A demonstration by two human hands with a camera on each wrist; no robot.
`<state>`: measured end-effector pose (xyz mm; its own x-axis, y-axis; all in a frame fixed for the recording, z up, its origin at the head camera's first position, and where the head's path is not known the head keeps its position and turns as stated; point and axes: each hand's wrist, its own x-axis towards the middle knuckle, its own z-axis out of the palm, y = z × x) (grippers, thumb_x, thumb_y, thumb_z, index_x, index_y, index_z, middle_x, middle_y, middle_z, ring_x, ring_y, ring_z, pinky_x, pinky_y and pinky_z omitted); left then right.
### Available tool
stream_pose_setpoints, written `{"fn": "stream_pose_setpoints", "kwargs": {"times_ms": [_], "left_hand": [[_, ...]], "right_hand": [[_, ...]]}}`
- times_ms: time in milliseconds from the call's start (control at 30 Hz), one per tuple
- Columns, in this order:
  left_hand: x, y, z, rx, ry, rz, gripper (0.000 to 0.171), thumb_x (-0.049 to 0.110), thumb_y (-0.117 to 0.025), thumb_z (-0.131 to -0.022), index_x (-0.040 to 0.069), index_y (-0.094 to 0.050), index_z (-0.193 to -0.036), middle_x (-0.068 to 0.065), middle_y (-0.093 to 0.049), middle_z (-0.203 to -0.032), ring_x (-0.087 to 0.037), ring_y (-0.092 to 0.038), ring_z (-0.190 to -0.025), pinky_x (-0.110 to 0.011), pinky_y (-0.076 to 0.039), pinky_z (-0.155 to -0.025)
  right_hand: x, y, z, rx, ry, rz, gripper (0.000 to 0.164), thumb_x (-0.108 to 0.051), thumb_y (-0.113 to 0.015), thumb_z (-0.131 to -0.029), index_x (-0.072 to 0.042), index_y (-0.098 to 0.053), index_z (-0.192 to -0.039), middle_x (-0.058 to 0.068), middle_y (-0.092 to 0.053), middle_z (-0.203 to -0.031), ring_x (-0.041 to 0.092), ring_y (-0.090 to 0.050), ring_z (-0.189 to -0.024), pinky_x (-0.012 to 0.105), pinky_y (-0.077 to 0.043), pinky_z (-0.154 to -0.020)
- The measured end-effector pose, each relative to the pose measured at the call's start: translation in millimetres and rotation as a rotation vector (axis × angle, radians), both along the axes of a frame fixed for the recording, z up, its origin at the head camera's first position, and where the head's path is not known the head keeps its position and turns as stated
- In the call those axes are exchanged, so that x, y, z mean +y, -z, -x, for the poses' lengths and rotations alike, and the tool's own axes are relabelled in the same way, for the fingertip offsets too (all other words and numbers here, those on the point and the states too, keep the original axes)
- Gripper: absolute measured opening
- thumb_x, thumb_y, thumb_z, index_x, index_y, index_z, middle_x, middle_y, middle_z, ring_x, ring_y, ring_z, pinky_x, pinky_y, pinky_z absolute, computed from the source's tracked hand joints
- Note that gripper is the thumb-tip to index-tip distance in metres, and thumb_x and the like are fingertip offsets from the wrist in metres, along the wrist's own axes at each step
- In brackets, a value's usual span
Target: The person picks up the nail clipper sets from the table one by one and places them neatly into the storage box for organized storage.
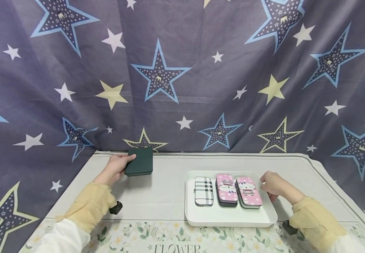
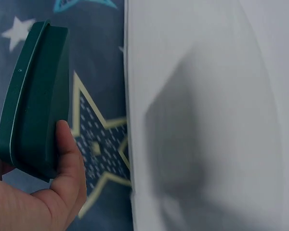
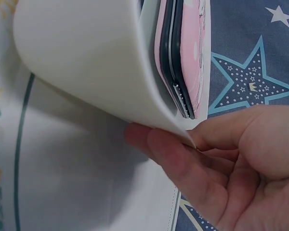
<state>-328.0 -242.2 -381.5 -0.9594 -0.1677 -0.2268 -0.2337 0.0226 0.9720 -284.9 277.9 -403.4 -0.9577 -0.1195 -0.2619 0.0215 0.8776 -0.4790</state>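
My left hand [image 1: 116, 168] grips a flat dark green box [image 1: 142, 162] by its left side, thumb on top and fingers below. In the left wrist view the green box [image 2: 41, 96] is off the table, its shadow falling on the cloth. My right hand [image 1: 276, 186] pinches the right rim of a white tray [image 1: 230, 222]. The right wrist view has thumb and fingers on either side of the tray edge [image 3: 86, 62]. Inside the tray lie a plaid case [image 1: 204, 191] and two pink patterned cases [image 1: 226, 188], side by side; both pink ones have dark sides.
A pale cloth [image 1: 160, 196] covers the table, with a flowered band [image 1: 170, 232] along the front. Behind the table hangs a dark curtain [image 1: 195, 91] printed with stars, close to the back edge. The green box is near that edge, left of the tray.
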Motion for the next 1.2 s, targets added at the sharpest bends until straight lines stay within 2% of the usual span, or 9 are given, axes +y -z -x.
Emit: {"fn": "stream_pose_setpoints", "kwargs": {"times_ms": [67, 167, 367, 500, 567, 733, 900, 1067, 1200], "left_hand": [[7, -4.5, -2.0, 0.012, 0.029, -0.02, 0.054, 0.014, -0.057, -0.094, -0.017, -0.037, -0.133, 0.002, -0.061, -0.075, -0.004, -0.064, -0.061, -0.021, -0.056, -0.062], [18, -10.8, -4.8, 0.027, 0.067, -0.038, 0.053, 0.015, -0.057, -0.094, -0.016, -0.039, -0.133, 0.004, -0.061, -0.077, -0.004, -0.065, -0.063, -0.022, -0.057, -0.063], [38, -21.7, -6.7, 0.029, 0.114, -0.06, 0.052, 0.017, -0.059, -0.094, -0.014, -0.041, -0.132, -0.003, -0.057, -0.095, -0.004, -0.064, -0.068, -0.022, -0.056, -0.067], [52, -27.8, -6.2, 0.03, 0.134, -0.104, 0.053, 0.016, -0.059, -0.093, -0.012, -0.04, -0.133, -0.01, -0.052, -0.11, -0.006, -0.062, -0.074, -0.022, -0.056, -0.07], [60, -30.1, -6.4, 0.036, 0.141, -0.135, 0.053, 0.014, -0.059, -0.093, -0.013, -0.04, -0.134, -0.011, -0.051, -0.112, -0.006, -0.062, -0.075, -0.022, -0.056, -0.071], [81, -33.7, -9.1, 0.042, 0.152, -0.197, 0.049, 0.011, -0.059, -0.093, -0.013, -0.043, -0.131, -0.007, -0.056, -0.099, -0.008, -0.062, -0.073, -0.023, -0.056, -0.069], [103, -34.4, -14.0, 0.026, 0.174, -0.227, 0.045, 0.011, -0.058, -0.093, -0.014, -0.045, -0.129, -0.006, -0.058, -0.093, -0.008, -0.062, -0.07, -0.022, -0.056, -0.068], [127, -30.2, -19.5, 0.024, 0.198, -0.238, 0.032, 0.009, -0.059, -0.092, -0.01, -0.053, -0.117, -0.002, -0.061, -0.082, -0.009, -0.062, -0.067, -0.022, -0.056, -0.063], [143, -24.8, -23.2, 0.024, 0.23, -0.217, 0.03, 0.008, -0.059, -0.092, -0.011, -0.055, -0.114, -0.004, -0.061, -0.082, -0.01, -0.061, -0.068, -0.023, -0.056, -0.064]], "right_hand": [[0, -0.2, 0.2, 0.001, 0.001, 0.001, 0.033, 0.003, -0.05, -0.084, 0.021, -0.054, -0.112, 0.012, -0.062, -0.062, 0.021, -0.065, -0.049, 0.03, -0.056, -0.048], [1, -0.4, 0.5, 0.001, -0.001, 0.002, 0.033, 0.003, -0.05, -0.085, 0.021, -0.053, -0.112, 0.012, -0.062, -0.062, 0.021, -0.065, -0.05, 0.03, -0.056, -0.048], [0, -1.2, 0.4, -0.001, 0.004, -0.001, 0.032, 0.004, -0.05, -0.085, 0.02, -0.054, -0.112, 0.012, -0.062, -0.063, 0.021, -0.064, -0.05, 0.03, -0.056, -0.048], [0, -2.1, 0.4, -0.003, 0.006, -0.006, 0.034, 0.004, -0.05, -0.085, 0.022, -0.052, -0.114, 0.012, -0.063, -0.065, 0.02, -0.064, -0.05, 0.03, -0.056, -0.048], [-1, -2.1, 0.4, -0.004, 0.008, -0.004, 0.035, 0.004, -0.05, -0.085, 0.022, -0.051, -0.114, 0.012, -0.063, -0.065, 0.021, -0.065, -0.05, 0.03, -0.056, -0.048], [-1, -2.0, -0.2, -0.004, 0.01, 0.003, 0.034, 0.004, -0.049, -0.084, 0.022, -0.053, -0.112, 0.013, -0.063, -0.064, 0.021, -0.064, -0.05, 0.031, -0.056, -0.048], [-1, -2.6, 0.1, -0.008, 0.014, -0.001, 0.033, 0.003, -0.05, -0.084, 0.021, -0.054, -0.112, 0.012, -0.063, -0.065, 0.02, -0.064, -0.05, 0.03, -0.056, -0.048], [-2, -3.6, -0.6, -0.013, 0.011, -0.007, 0.026, 0.003, -0.05, -0.085, 0.017, -0.059, -0.105, 0.012, -0.063, -0.063, 0.02, -0.064, -0.051, 0.03, -0.056, -0.048], [-2, -2.7, -0.6, -0.005, 0.001, -0.018, 0.025, 0.003, -0.05, -0.085, 0.016, -0.06, -0.104, 0.011, -0.062, -0.061, 0.019, -0.064, -0.049, 0.03, -0.056, -0.048]]}}
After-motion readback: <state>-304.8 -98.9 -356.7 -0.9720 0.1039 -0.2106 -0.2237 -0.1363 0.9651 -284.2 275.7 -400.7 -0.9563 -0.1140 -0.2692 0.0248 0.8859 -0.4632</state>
